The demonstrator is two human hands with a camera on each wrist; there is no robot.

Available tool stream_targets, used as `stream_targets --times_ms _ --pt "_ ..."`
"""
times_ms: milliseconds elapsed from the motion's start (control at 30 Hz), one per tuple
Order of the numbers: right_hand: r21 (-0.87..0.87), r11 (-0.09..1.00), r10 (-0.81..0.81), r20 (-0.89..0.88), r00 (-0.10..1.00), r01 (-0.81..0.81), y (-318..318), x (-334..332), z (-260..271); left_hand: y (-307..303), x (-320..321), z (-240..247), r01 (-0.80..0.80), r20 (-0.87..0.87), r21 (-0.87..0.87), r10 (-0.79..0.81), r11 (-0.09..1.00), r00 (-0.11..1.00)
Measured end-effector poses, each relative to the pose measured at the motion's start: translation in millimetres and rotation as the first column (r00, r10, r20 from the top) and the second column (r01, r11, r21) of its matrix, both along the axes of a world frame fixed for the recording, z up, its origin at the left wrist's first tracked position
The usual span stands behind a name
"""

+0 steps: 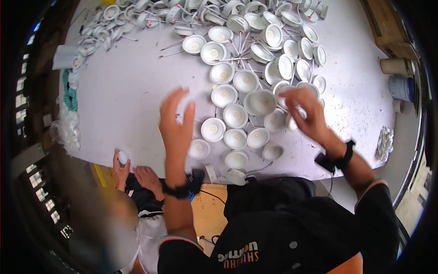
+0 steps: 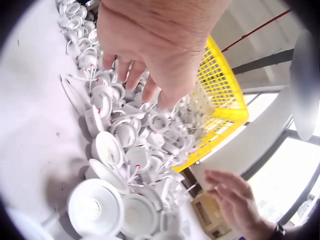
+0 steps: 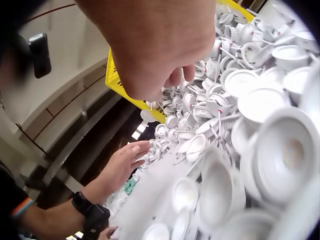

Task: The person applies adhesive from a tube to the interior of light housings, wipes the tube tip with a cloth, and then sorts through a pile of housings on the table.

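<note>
My left hand (image 1: 175, 125) is raised over the table, left of the cluster of white downlights, with thumb and fingers apart and nothing between them. Closest to it in the head view is a downlight (image 1: 213, 129) lying face up. My right hand (image 1: 308, 112) hovers above the right part of the cluster, its fingers loosely bent and holding nothing; in the left wrist view this same right hand (image 2: 232, 202) shows with fingers extended. Just left of it, a slightly blurred downlight (image 1: 263, 102) overlaps another. Thin cables trail between the round lamps.
A dense heap of downlights (image 1: 205, 13) covers the table's (image 1: 123, 100) far side. Beyond it stands a yellow basket (image 2: 220, 82). Another person's hand (image 1: 121, 173) holds a small white round piece at the near left edge. Cardboard boxes (image 1: 388, 23) stand at right.
</note>
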State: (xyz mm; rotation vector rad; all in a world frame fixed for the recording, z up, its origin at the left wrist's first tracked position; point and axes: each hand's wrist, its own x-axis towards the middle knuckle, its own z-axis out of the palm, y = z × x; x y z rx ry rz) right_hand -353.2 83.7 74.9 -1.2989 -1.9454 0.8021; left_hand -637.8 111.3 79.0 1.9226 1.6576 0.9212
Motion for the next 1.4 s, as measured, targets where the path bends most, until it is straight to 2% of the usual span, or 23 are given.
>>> stream_targets --times_ms 67,133,167,233,267,333,367,433,467,533,567,633,800,867,900,967,1033,1100,1167,1233,1267,1367,1400 --pt "-0.174 0.979 0.071 -0.207 0.976 -0.108 -58.7 -7.0 -11.2 -59.0 -2.9 4.9 -0.063 0.021 -0.08 0.065 0.995 0.998" --pt "-0.357 0.906 0.179 -0.159 0.971 -0.226 -101.1 -17.1 -23.2 -115.7 1.2 5.1 -0.227 0.056 -0.11 0.234 0.968 0.971" --pt "-0.333 0.914 0.185 -0.164 0.969 -0.23 -116.3 -21.1 -30.6 -142.1 5.0 2.3 -0.33 0.067 -0.099 0.337 0.939 0.939" --pt "-0.329 0.89 0.307 -0.076 0.949 -0.315 -137.5 -25.8 -44.5 -188.3 19.7 -0.8 -0.585 0.261 -0.132 0.597 0.801 0.759" --pt "-0.308 0.895 0.315 -0.078 0.946 -0.323 -143.2 -26.5 -49.7 -208.6 21.3 -5.6 -0.591 0.267 -0.111 0.596 0.799 0.757" --pt "-0.268 0.873 0.423 -0.003 0.906 -0.408 -149.8 -26.9 -59.0 -238.4 25.2 -21.8 -0.624 0.444 -0.492 0.792 0.607 0.42" --pt "-0.243 0.873 0.436 0.001 0.9 -0.422 -151.4 -25.7 -62.6 -247.2 29.0 -28.0 -0.636 0.461 -0.472 0.786 0.61 0.412" --pt "-0.213 0.87 0.47 0.087 0.878 -0.445 -151.7 -27.6 -71.2 -255.7 32.2 -40.5 -0.457 0.522 -0.667 0.807 0.589 0.278" --pt "-0.192 0.868 0.48 0.091 0.872 -0.458 -153.3 -28.6 -77.2 -261.9 36.1 -49.4 -0.469 0.537 -0.651 0.799 0.596 0.271" --pt "-0.194 0.846 0.532 0.25 0.809 -0.497 -150.9 -33.0 -86.7 -264.9 45.4 -69.0 -0.43 0.482 -0.767 0.87 0.477 0.106" --pt "-0.177 0.847 0.531 0.251 0.809 -0.501 -152.4 -36.1 -88.2 -264.2 50.6 -76.9 -0.46 0.461 -0.77 0.884 0.443 0.08" --pt "-0.172 0.881 0.473 0.294 0.83 -0.441 -157.4 -41.4 -87.3 -261.3 56.5 -92.1 -0.475 0.455 -0.76 0.885 0.444 0.098" --pt "-0.069 0.894 0.441 0.31 0.842 -0.442 -169.5 -50.7 -99.4 -240.4 55.8 -115.3 -0.502 0.456 -0.718 0.871 0.482 0.184" --pt "-0.128 0.891 0.448 0.387 0.806 -0.435 -166.0 -55.5 -109.8 -232.5 47.9 -126.9 -0.611 0.37 -0.647 0.888 0.457 0.273" --pt "-0.14 0.906 0.423 0.329 0.844 -0.4 -165.1 -53.2 -111.1 -233.3 41.4 -137.1 -0.619 0.376 -0.637 0.886 0.46 0.272" --pt "-0.171 0.896 0.444 0.341 0.829 -0.41 -164.1 -44.5 -111.5 -236.9 33.6 -157.0 -0.721 0.311 -0.355 0.803 0.595 0.509" --pt "-0.213 0.884 0.466 0.355 0.81 -0.416 -164.0 -33.8 -104.9 -235.6 44.9 -119.6 -0.735 0.306 -0.32 0.799 0.598 0.517" --pt "-0.35 0.85 0.503 0.32 0.803 -0.393 -165.9 -25.5 -92.9 -237.0 47.5 -92.3 -0.745 0.296 -0.29 0.796 0.601 0.528" --pt "-0.372 0.84 0.506 0.275 0.818 -0.394 -168.8 -19.8 -95.2 -240.3 42.8 -82.0 -0.693 0.322 -0.155 0.699 0.704 0.639" --pt "-0.414 0.816 0.51 0.185 0.84 -0.404 -162.8 -20.7 -84.1 -236.9 36.1 -58.5 -0.669 0.319 -0.166 0.682 0.724 0.659" --pt "-0.41 0.819 0.506 0.19 0.841 -0.4 -159.6 -23.9 -77.9 -233.9 32.0 -50.0 -0.641 0.311 -0.18 0.662 0.746 0.682" --pt "-0.34 0.798 0.518 -0.033 0.855 -0.497 -152.2 -44.8 -66.6 -222.7 18.7 -37.7 -0.658 0.399 -0.09 0.633 0.748 0.664" --pt "-0.333 0.802 0.518 -0.028 0.855 -0.496 -149.1 -56.1 -64.3 -220.1 12.9 -36.8 -0.657 0.405 -0.084 0.628 0.749 0.664"
